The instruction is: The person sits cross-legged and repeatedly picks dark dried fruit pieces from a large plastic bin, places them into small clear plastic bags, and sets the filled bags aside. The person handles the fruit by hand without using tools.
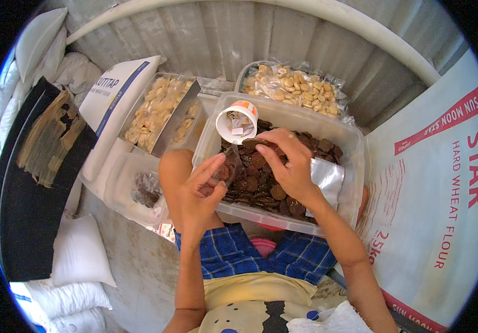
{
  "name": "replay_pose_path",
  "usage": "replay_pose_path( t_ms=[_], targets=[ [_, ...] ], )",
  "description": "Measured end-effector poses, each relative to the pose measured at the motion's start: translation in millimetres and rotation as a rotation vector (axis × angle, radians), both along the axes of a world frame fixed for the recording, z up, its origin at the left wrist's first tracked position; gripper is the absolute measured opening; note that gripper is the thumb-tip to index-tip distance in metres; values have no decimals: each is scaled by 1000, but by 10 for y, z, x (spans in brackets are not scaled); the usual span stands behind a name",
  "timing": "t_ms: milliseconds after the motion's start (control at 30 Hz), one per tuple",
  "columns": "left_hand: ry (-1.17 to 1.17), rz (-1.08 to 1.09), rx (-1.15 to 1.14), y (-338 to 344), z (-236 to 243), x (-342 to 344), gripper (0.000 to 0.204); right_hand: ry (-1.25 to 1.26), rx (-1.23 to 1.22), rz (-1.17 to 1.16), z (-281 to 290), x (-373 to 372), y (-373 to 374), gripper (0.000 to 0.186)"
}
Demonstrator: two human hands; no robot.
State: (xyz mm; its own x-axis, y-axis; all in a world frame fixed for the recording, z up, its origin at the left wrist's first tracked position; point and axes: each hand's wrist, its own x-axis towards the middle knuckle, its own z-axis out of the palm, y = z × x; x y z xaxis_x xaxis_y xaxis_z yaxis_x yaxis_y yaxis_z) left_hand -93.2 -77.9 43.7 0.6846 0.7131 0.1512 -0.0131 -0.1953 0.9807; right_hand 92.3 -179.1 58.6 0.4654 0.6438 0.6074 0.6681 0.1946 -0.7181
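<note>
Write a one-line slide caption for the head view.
Left hand holds a clear pouch; right hand slips in dark biscuits.

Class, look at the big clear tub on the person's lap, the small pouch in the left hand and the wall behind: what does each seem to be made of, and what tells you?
Large clear rectangular tub: probably rigid translucent plastic; the dark round biscuits show through its walls. Small clear pouch: thin glossy plastic film, see-through. Grey ribbed wall: likely corrugated sheet metal, with regular ridges and a dull sheen.

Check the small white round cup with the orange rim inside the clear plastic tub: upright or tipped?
Tipped. The small white cup lies on the dark brown biscuits, its open mouth facing the camera, paper slips visible inside.
</note>
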Motion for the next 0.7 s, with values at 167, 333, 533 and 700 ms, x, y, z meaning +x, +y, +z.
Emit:
replay_pose_path(
  t_ms=[167,333,533,700],
  targets=[
    [36,-36,23,-45,49,65,56,-471,-62,128,17,-170,-21,25],
    [19,-15,-18,-81,82,15,57,-379,-141,193,-74,-101,-49,19],
    [79,47,52,-87,97,-54,56,84,-138,-20,-40,114,-41,11],
    [75,66,21,-94,133,-73,57,-296,-668,119,-775,173,-18,16]
  ],
)
